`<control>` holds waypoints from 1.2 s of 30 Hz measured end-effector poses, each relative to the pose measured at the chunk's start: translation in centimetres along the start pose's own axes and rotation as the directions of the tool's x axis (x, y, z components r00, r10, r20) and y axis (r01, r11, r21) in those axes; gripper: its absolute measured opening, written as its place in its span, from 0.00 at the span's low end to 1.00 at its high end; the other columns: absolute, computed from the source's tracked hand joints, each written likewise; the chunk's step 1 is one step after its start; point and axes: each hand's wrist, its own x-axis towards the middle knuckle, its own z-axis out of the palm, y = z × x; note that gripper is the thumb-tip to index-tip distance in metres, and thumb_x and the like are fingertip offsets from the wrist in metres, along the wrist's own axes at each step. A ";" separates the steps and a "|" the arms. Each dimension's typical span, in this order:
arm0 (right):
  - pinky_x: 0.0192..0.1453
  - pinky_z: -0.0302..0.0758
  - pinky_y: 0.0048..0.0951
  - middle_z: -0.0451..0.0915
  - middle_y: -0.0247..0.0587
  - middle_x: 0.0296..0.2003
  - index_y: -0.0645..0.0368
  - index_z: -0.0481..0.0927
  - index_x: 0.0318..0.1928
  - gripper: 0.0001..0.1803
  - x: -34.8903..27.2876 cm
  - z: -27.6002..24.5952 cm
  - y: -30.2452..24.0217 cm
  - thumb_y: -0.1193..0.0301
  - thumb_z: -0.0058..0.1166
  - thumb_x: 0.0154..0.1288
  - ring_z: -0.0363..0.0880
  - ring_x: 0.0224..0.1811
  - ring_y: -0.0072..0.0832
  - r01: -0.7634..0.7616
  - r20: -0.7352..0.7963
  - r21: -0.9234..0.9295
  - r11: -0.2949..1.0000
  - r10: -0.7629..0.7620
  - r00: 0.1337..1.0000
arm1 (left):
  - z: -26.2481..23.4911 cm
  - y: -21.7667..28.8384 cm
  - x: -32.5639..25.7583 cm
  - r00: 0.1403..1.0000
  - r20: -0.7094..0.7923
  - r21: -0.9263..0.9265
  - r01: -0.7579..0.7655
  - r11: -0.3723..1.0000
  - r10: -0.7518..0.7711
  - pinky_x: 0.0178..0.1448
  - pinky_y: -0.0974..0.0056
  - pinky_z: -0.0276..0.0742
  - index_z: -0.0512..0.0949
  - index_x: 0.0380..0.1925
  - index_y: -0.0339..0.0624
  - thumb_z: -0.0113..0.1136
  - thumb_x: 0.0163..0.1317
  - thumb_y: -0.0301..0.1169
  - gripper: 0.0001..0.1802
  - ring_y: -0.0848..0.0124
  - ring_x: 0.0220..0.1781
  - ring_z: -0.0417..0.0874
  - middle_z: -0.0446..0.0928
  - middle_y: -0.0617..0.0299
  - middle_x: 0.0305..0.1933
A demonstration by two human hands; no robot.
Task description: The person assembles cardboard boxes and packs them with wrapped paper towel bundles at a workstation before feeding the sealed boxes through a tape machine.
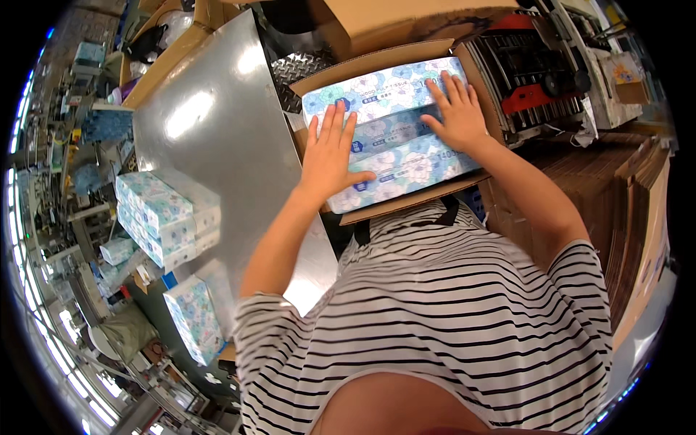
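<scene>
In front of me stands an open cardboard box (406,204) with its flaps raised. Packs of tissues (406,174) in blue and white floral wrapping fill it in rows; the middle row sits lower than the far and near ones. My left hand (328,156) lies flat over the left ends of the packs, fingers stretched out and thumb apart. Across their right ends rests my right hand (458,116), its fingers spread. Both hands press on the wrapping and grip nothing. What lies under the top packs is hidden.
A shiny metal table (217,130) extends to the left, with stacked tissue packs (163,217) at its far-left edge and another pack (194,319) nearer. Flattened cardboard sheets (580,188) are piled at the right. Behind them is a black and red machine (529,72).
</scene>
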 end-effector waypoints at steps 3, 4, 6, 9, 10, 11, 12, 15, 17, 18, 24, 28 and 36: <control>0.74 0.43 0.49 0.46 0.51 0.71 0.45 0.52 0.71 0.38 0.3 1.6 1.2 0.43 0.40 0.66 0.43 0.74 0.47 0.089 -0.004 0.024 0.996 -0.089 0.996 | 1.2 0.4 0.4 0.991 -0.022 0.009 0.135 0.991 -0.135 0.74 0.41 0.37 0.55 0.67 0.33 0.70 0.31 0.65 0.67 0.49 0.76 0.43 0.46 0.40 0.73; 0.74 0.43 0.48 0.45 0.52 0.71 0.45 0.52 0.71 0.39 0.6 2.3 1.1 0.43 0.40 0.66 0.42 0.74 0.47 0.063 0.018 0.047 0.997 -0.064 0.998 | 2.1 0.3 0.7 0.991 -0.014 0.005 0.134 0.991 -0.134 0.74 0.41 0.37 0.55 0.67 0.33 0.70 0.31 0.65 0.67 0.49 0.76 0.43 0.46 0.40 0.73; 0.74 0.43 0.48 0.45 0.52 0.71 0.46 0.51 0.71 0.39 1.5 3.3 0.5 0.43 0.40 0.66 0.42 0.74 0.48 0.043 0.034 0.091 0.995 -0.046 0.998 | 4.0 -1.0 0.3 0.977 0.099 0.000 0.188 0.982 -0.187 0.74 0.41 0.35 0.50 0.69 0.35 0.67 0.34 0.68 0.69 0.49 0.77 0.38 0.41 0.41 0.74; 0.75 0.42 0.47 0.44 0.53 0.71 0.47 0.50 0.72 0.39 1.5 5.0 0.2 0.43 0.40 0.66 0.41 0.74 0.49 0.054 0.165 0.064 0.997 -0.063 0.984 | 6.9 -1.6 -0.3 0.957 0.167 0.003 0.242 0.970 -0.239 0.74 0.41 0.33 0.47 0.69 0.34 0.64 0.36 0.71 0.70 0.48 0.77 0.36 0.39 0.40 0.75; 0.75 0.42 0.47 0.44 0.53 0.71 0.47 0.50 0.72 0.39 1.3 5.6 0.0 0.43 0.40 0.66 0.41 0.74 0.49 0.048 0.167 0.070 0.996 -0.059 0.984 | 7.7 -1.5 -0.3 0.957 0.159 0.005 0.243 0.970 -0.241 0.74 0.41 0.33 0.47 0.69 0.34 0.64 0.36 0.71 0.70 0.48 0.77 0.36 0.39 0.40 0.75; 0.75 0.41 0.47 0.43 0.52 0.71 0.47 0.50 0.72 0.39 1.1 6.3 -0.1 0.43 0.40 0.66 0.40 0.74 0.48 0.050 0.141 0.080 0.996 -0.061 0.988 | 8.5 -1.7 -0.3 0.965 0.129 -0.002 0.229 0.974 -0.226 0.74 0.41 0.33 0.48 0.69 0.33 0.64 0.36 0.70 0.70 0.47 0.77 0.36 0.39 0.39 0.74; 0.75 0.39 0.47 0.43 0.52 0.72 0.47 0.50 0.72 0.40 0.9 6.8 -0.1 0.43 0.40 0.66 0.39 0.74 0.48 0.052 0.116 0.089 0.995 -0.062 0.991 | 9.1 -1.8 -0.5 0.965 0.136 0.002 0.224 0.975 -0.222 0.74 0.41 0.33 0.48 0.69 0.33 0.64 0.36 0.70 0.70 0.47 0.77 0.36 0.39 0.39 0.74; 0.75 0.37 0.48 0.41 0.52 0.72 0.48 0.49 0.72 0.41 1.0 7.7 -0.2 0.43 0.42 0.65 0.37 0.74 0.48 0.039 0.108 0.130 0.991 -0.053 0.993 | 10.1 -1.7 -0.5 0.962 0.113 -0.012 0.250 0.968 -0.247 0.73 0.41 0.32 0.49 0.69 0.34 0.63 0.36 0.71 0.69 0.48 0.77 0.37 0.39 0.40 0.75; 0.75 0.36 0.49 0.39 0.52 0.72 0.49 0.48 0.72 0.42 1.0 7.8 0.1 0.43 0.43 0.65 0.35 0.74 0.49 0.040 0.117 0.152 0.988 -0.058 0.991 | 9.9 -1.4 -0.1 0.965 0.077 -0.015 0.252 0.968 -0.250 0.73 0.41 0.34 0.50 0.69 0.33 0.65 0.36 0.69 0.68 0.47 0.76 0.40 0.41 0.39 0.74; 0.75 0.36 0.49 0.39 0.52 0.72 0.49 0.48 0.72 0.42 0.8 7.9 0.1 0.43 0.43 0.65 0.35 0.74 0.49 0.025 0.113 0.154 0.988 -0.043 0.993 | 9.9 -1.2 -0.1 0.968 0.081 -0.011 0.237 0.971 -0.236 0.73 0.41 0.34 0.50 0.69 0.33 0.65 0.36 0.69 0.68 0.47 0.76 0.40 0.41 0.39 0.74; 0.71 0.54 0.43 0.56 0.52 0.67 0.54 0.56 0.69 0.43 2.9 0.0 0.7 0.48 0.54 0.58 0.53 0.70 0.48 -0.370 0.464 0.740 0.561 -0.027 0.886 | 9.5 -1.4 -2.7 0.954 -0.157 -0.094 0.242 0.966 -0.255 0.70 0.44 0.49 0.64 0.60 0.32 0.63 0.53 0.49 0.41 0.45 0.69 0.58 0.60 0.39 0.66; 0.58 0.68 0.41 0.69 0.49 0.54 0.56 0.62 0.64 0.44 -2.2 -6.0 4.3 0.57 0.66 0.47 0.69 0.56 0.46 -0.260 -0.083 0.268 0.928 0.291 0.953 | 9.6 -1.2 -7.0 0.690 -0.165 -0.522 0.546 0.656 -0.705 0.67 0.49 0.58 0.64 0.59 0.31 0.58 0.60 0.45 0.34 0.44 0.64 0.63 0.63 0.39 0.63; 0.46 0.75 0.46 0.79 0.60 0.34 0.65 0.80 0.31 0.15 -4.5 -1.1 10.6 0.65 0.55 0.47 0.78 0.41 0.54 -0.596 0.297 0.375 0.710 0.517 0.803 | 8.5 -3.9 -4.9 0.676 -0.042 -0.512 0.618 0.596 -0.736 0.64 0.54 0.64 0.62 0.61 0.31 0.56 0.62 0.48 0.37 0.49 0.60 0.70 0.69 0.40 0.57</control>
